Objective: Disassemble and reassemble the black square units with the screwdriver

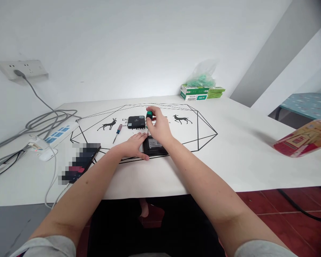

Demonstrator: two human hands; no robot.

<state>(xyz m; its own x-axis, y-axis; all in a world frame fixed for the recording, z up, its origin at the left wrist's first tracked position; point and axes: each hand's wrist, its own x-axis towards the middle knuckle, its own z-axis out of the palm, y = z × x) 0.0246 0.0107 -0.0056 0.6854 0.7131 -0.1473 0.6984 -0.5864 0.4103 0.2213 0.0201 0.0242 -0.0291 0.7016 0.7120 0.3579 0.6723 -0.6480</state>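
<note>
A black device with a printed label (154, 143) lies on the white table, partly hidden by my hands. Against its left side rests my left hand (135, 145), laid flat with the thumb apart. Above the device, my right hand (159, 125) grips a screwdriver with a green and black handle (149, 115), held upright, its shaft pointing down at the device's upper left part. Just behind is a flat black box (136, 122) with small stickers. To its left lies a second screwdriver (119, 129) with a red and blue handle.
A phone (83, 162) and a white power strip (61, 132) with tangled grey cables are at the left. Green and white boxes (194, 91) under a plastic bag (203, 75) stand by the wall. A red and yellow package (302, 140) lies at the right.
</note>
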